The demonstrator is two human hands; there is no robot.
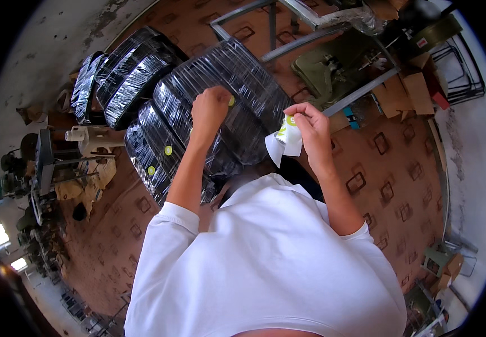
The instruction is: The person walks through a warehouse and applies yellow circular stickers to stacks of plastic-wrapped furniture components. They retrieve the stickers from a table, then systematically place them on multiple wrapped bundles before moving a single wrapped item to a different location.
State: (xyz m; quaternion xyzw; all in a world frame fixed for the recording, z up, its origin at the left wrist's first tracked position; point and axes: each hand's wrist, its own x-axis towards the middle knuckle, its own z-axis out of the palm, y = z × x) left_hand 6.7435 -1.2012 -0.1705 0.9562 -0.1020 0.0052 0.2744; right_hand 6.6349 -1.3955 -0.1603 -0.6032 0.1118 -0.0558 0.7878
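Black suitcases (195,76) wrapped in shiny clear film stand in front of me. My left hand (210,109) is over them with its fingers pinched together, and a round yellow-green sticker (231,101) shows at its fingertips. Whether that sticker touches the film I cannot tell. Between thumb and fingers, my right hand (313,132) grips a curling white strip of stickers (285,139), held up beside the cases at the right. Two more round stickers are on the nearer-left cases, one sticker (168,150) above another sticker (151,171).
Another group of wrapped black cases (125,81) stands at the far left. A grey metal frame (288,48) and a green machine (332,70) are at the far right, with cardboard (397,95) close by. Sewing machines (85,137) line the left. Patterned brown carpet (389,163) covers the floor.
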